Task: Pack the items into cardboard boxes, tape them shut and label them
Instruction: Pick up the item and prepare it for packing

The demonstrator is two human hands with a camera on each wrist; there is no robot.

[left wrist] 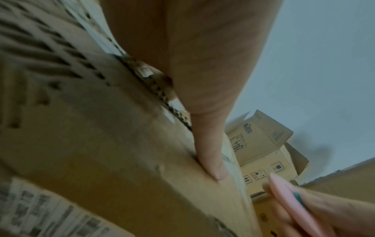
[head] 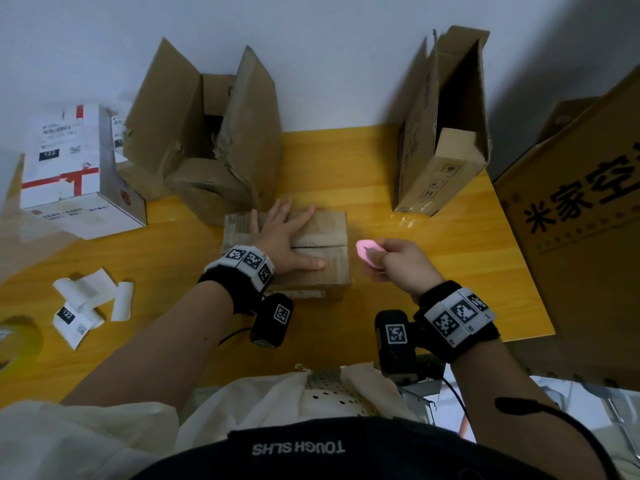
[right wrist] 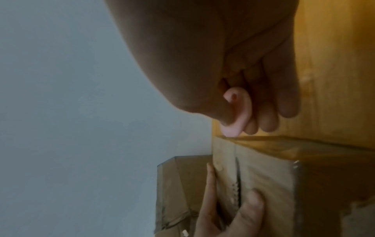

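A small closed cardboard box (head: 325, 237) lies in the middle of the yellow table (head: 346, 161). My left hand (head: 287, 233) presses flat on its top flaps with straight, spread fingers, the thumb (left wrist: 211, 157) along the flap seam. My right hand (head: 401, 261) hovers just right of the box and grips a small pink cutter (head: 369, 252). The pink cutter (right wrist: 235, 112) sits between thumb and curled fingers, its tip near the box's (right wrist: 263, 168) taped edge. The box top (left wrist: 121, 128) fills the left wrist view, with the pink cutter (left wrist: 292, 203) at lower right.
An open worn carton (head: 207, 133) stands behind the small box. A tall open carton (head: 446, 133) stands at back right, and a large printed carton (head: 581, 202) beyond the table's right edge. A white parcel (head: 76, 168), loose labels (head: 86, 303) and a tape roll (head: 17, 341) lie on the left.
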